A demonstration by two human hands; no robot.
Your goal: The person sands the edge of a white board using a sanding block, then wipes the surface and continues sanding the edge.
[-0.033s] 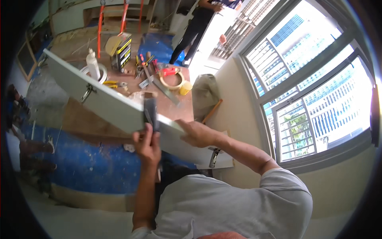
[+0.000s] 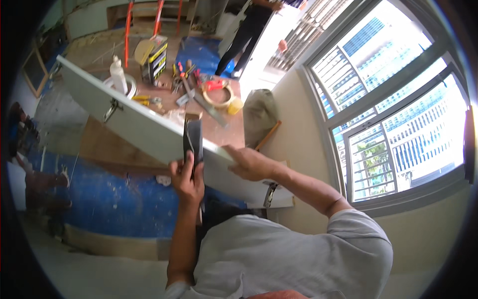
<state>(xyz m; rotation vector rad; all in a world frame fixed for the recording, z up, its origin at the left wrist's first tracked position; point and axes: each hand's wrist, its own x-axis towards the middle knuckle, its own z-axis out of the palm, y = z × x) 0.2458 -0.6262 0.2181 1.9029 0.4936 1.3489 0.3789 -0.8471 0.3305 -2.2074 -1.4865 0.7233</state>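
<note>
A long white cabinet door panel point(image 2: 149, 134) with metal hinges point(image 2: 112, 110) slants across in front of me, its narrow edge facing up. My left hand point(image 2: 188, 178) grips a dark, flat, elongated tool point(image 2: 193, 142), held upright against the near side of the panel. Its exact kind is unclear. The thumb lies along the tool's face. To the right, my right hand point(image 2: 251, 164) is closed over the panel's upper edge, partly hiding it. Another hinge point(image 2: 270, 194) shows below my right forearm.
Beyond the panel, a brown board carries a white bottle point(image 2: 118, 74), tape roll point(image 2: 217, 94), handsaw point(image 2: 211, 112), pliers point(image 2: 144, 99) and a yellow-black can point(image 2: 152, 60). An orange ladder point(image 2: 158, 20) and another person point(image 2: 246, 35) are farther back. Windows point(image 2: 378, 109) line the right.
The dark tool looks slightly lower and sharper, with more of its face showing. The whole view has shifted a little. Both hands keep their holds.
</note>
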